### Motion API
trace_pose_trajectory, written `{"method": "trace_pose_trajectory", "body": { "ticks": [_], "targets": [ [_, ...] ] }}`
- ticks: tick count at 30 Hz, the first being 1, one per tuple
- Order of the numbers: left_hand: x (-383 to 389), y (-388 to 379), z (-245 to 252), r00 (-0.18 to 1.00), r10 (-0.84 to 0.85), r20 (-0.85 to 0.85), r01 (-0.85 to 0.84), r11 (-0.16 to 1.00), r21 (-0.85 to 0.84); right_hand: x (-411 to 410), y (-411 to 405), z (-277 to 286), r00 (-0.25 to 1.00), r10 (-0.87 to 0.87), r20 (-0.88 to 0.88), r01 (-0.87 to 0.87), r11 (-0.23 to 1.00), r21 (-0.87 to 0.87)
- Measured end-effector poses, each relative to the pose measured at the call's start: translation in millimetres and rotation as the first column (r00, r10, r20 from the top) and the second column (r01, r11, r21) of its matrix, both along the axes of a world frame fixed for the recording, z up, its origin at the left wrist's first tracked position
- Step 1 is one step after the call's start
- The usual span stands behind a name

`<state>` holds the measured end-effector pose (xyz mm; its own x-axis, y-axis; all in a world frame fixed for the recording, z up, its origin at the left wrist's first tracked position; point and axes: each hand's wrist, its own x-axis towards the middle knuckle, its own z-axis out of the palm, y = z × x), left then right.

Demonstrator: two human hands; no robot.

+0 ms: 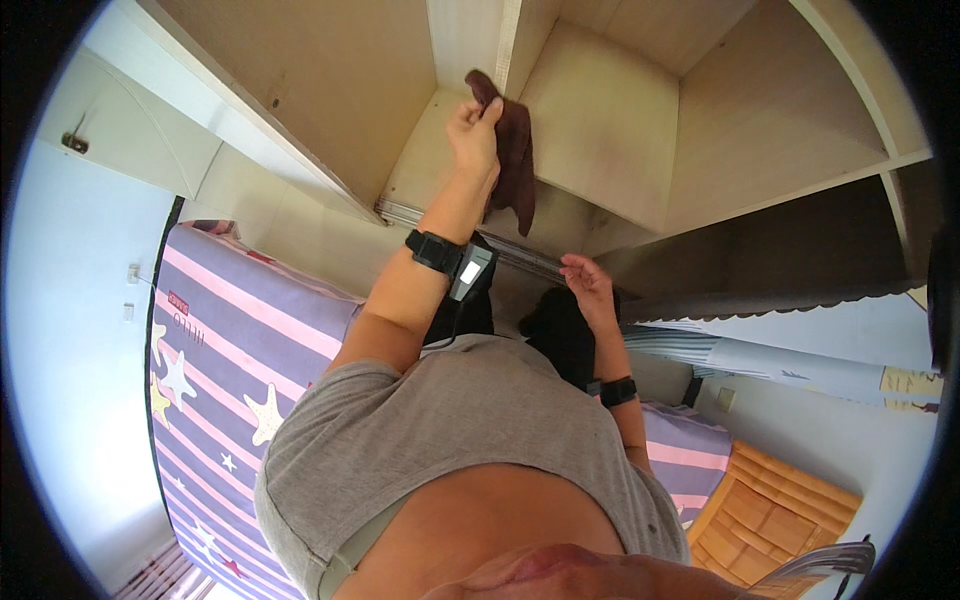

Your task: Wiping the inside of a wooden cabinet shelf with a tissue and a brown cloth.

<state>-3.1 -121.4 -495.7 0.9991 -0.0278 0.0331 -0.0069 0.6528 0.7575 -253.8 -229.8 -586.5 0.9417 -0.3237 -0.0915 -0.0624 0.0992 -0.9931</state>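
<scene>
My left hand (pixel 474 139) pinches a dark maroon-brown cloth (pixel 515 142) between thumb and fingers. The cloth hangs in loose folds in front of the upright divider of a pale wooden wardrobe (pixel 600 120). One end sticks up above my thumb. My right hand (pixel 589 289) is lower, near the wardrobe's bottom front edge, with nothing in it and its fingers loosely bent. A black strap with a small grey device (pixel 471 271) is on my left forearm, and a black band (pixel 618 391) is on my right wrist.
Metal sliding-door tracks (pixel 517 255) run along the wardrobe's base. A dark panel with a scalloped edge (pixel 772 255) is at the right. Behind me to the left lies a bed with a striped starfish-print cover (pixel 247 330). A bamboo-like brown panel (pixel 772 510) stands behind right.
</scene>
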Motion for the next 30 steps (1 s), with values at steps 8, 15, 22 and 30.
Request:
{"method": "trace_pose_trajectory", "body": {
  "ticks": [8,15,22,30],
  "targets": [
    [-1,-5,-74,0.965,0.023,-0.263,-0.033,0.999,-0.035,-6,-1,0,1.000,0.009,-0.019,-0.010,0.998,-0.061],
    [2,2,41,0.990,0.032,0.140,-0.033,0.999,0.006,-5,-5,3,1.000,0.021,0.009,-0.020,0.999,-0.045],
    [-7,6,104,0.983,0.014,0.183,-0.035,0.993,0.109,3,4,6,0.999,0.020,0.043,-0.020,1.000,0.001],
    [1,3,7,0.995,0.025,-0.102,-0.018,0.997,0.069,0,4,1,0.996,0.064,0.056,-0.066,0.997,0.038]
  ]
}}
